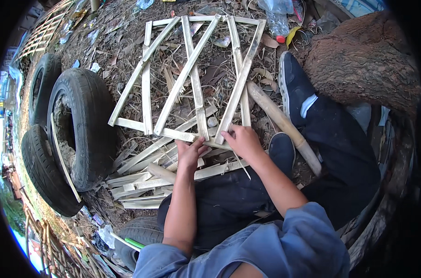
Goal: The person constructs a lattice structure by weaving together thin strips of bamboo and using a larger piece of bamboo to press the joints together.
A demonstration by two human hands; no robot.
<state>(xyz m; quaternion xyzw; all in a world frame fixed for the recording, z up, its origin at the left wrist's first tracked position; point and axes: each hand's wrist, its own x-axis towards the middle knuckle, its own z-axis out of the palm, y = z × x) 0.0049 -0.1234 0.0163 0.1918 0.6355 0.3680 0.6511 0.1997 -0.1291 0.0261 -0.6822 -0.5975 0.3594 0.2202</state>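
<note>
A lattice of split bamboo strips (181, 79) lies on the ground in front of me, its slanting strips crossing between a far and a near cross strip. My left hand (188, 153) is closed around the near cross strip (178, 134), beside the foot of a middle slat. To its right, my right hand (243, 142) pinches the lower end of a slanting slat (240, 85) where it meets that near strip. The fingertips of both hands are partly hidden by the strips. Loose bamboo strips (141, 185) are heaped just left of my left forearm.
Old tyres (97, 134) stand at the left, and another tyre (141, 229) is near my left elbow. A round bamboo pole (284, 125) lies by my shoes. At the right is a thick tree trunk (359, 60). A plastic bottle (277, 25) lies at the back among leaves and litter.
</note>
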